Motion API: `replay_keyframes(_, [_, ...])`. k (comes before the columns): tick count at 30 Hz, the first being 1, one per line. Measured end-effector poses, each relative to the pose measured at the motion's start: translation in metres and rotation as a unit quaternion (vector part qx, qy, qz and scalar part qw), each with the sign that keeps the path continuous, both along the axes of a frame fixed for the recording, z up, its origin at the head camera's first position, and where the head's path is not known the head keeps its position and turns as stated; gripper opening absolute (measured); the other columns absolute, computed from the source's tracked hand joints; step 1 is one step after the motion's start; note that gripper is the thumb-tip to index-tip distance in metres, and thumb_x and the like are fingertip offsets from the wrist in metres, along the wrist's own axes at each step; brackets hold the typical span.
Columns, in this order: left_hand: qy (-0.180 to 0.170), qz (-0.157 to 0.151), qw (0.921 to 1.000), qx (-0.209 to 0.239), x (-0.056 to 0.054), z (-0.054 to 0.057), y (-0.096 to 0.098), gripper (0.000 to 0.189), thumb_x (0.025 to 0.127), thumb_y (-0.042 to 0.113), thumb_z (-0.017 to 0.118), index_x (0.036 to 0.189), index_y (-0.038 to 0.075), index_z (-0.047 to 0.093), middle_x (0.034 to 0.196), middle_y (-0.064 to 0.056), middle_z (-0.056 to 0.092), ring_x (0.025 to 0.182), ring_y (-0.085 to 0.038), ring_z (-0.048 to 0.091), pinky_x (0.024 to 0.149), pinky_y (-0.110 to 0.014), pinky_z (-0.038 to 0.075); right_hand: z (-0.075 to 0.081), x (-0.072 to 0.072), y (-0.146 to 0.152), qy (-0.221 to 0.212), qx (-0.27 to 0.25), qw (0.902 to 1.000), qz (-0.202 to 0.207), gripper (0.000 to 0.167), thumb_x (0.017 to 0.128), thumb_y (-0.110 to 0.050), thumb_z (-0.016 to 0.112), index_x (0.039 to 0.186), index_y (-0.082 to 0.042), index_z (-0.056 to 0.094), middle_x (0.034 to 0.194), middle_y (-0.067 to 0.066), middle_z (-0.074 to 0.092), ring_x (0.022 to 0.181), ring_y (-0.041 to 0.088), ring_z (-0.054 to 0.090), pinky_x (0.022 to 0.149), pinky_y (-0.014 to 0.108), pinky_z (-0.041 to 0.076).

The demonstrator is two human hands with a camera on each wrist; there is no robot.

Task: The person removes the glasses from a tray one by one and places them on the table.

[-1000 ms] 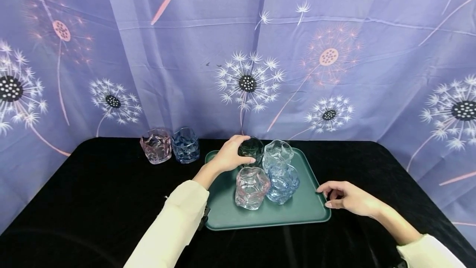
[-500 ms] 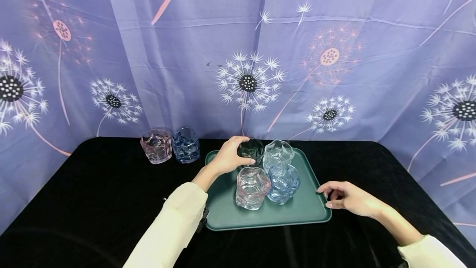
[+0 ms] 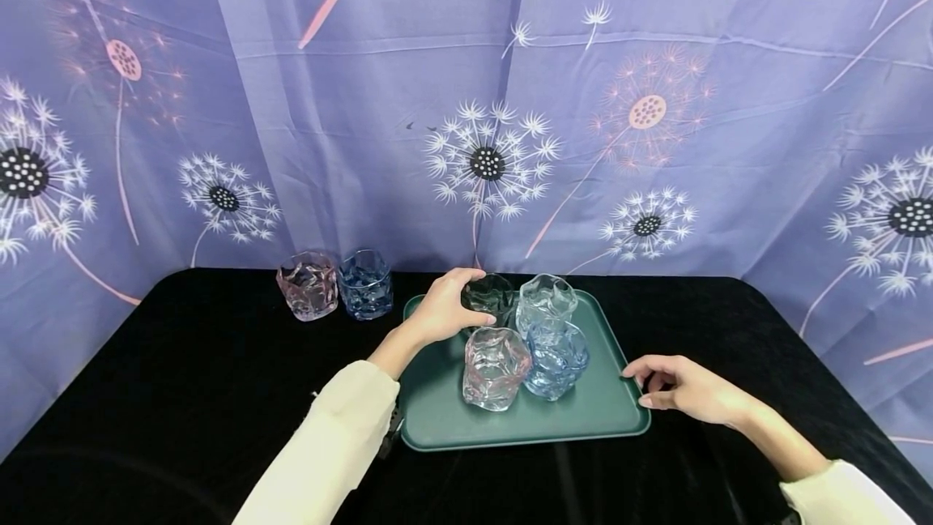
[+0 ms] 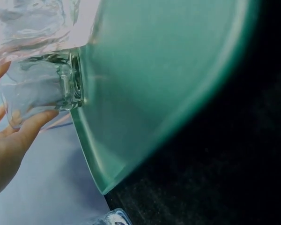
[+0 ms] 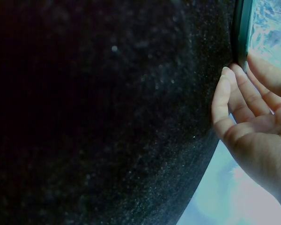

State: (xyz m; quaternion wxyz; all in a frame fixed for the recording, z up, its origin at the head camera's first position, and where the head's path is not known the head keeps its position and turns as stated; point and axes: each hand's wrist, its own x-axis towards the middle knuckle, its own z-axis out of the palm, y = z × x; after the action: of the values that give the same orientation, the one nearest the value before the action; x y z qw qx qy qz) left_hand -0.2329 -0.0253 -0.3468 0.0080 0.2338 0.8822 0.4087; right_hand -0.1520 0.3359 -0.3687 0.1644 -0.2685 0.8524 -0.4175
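my left hand (image 3: 440, 310) is curled round the dark glass (image 3: 490, 300) at the far left corner of the green tray (image 3: 510, 424), fingers over the rim and far side, thumb on the near side; the left wrist view shows the glass's base (image 4: 61, 89) at the tray floor, though i cannot tell whether it is quite touching. my right hand (image 3: 681, 387) lies on the black tablecloth (image 3: 182, 395) just beside the tray's right edge, fingers loosely bent and holding nothing, their tips (image 5: 227, 77) against the tray's rim (image 5: 240, 33) as the right wrist view shows it. 4 glasses crowd the far half of the tray: the dark one, a clear glass (image 3: 545, 302) just to its right, a pinkish clear glass (image 3: 494, 367) just in front of it, and a pale blue glass (image 3: 555, 359) beside that. the dark glass stands very close to its 2 neighbours, so i judge that the grip wants to stay on the outer and upper sides, where there is room for fingers, and that any lift should go straight up before it goes sideways, so the base clears the tray's raised rim and the wavy walls do not knock the clear or pinkish one. the surface is rippled and slick, so a firm, even squeeze seems wiser than a fingertip pinch. keeping my right fingers against the rim should steady the tray from sliding on the cloth. 2 more glasses, a pink one (image 3: 307, 286) and a blue one (image 3: 364, 283), stand side by side on the cloth near the back, left of the tray and well apart from my hand.
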Motion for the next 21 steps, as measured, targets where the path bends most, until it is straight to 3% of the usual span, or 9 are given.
replay_keyframes(9, [0.012, 0.009, 0.9999, -0.003, 0.004, 0.002, -0.01, 0.067, 0.073, 0.02, 0.078, 0.13, 0.001, 0.047, 0.131, -0.014, 0.047, 0.121, -0.03, 0.041, 0.097, -0.042, 0.036, 0.0, -0.001, 0.0, -0.003, 0.0, 1.0, 0.0, 0.03, 0.083, 0.007, 0.059, 0.112, 0.009, 0.053, 0.086, 0.009, 0.054, 0.064, 0.008, 0.049, 0.053, 0.026, 0.045])
replay_keyframes(21, [0.02, 0.016, 0.9996, -0.008, 0.009, 0.01, -0.021, 0.068, 0.071, 0.019, 0.079, 0.129, 0.001, 0.048, 0.129, -0.014, 0.049, 0.121, -0.029, 0.042, 0.098, -0.041, 0.036, 0.0, 0.0, 0.001, -0.002, -0.001, 1.0, 0.0, 0.032, 0.085, -0.005, 0.061, 0.113, 0.009, 0.053, 0.085, 0.016, 0.054, 0.065, 0.008, 0.05, 0.053, 0.026, 0.045])
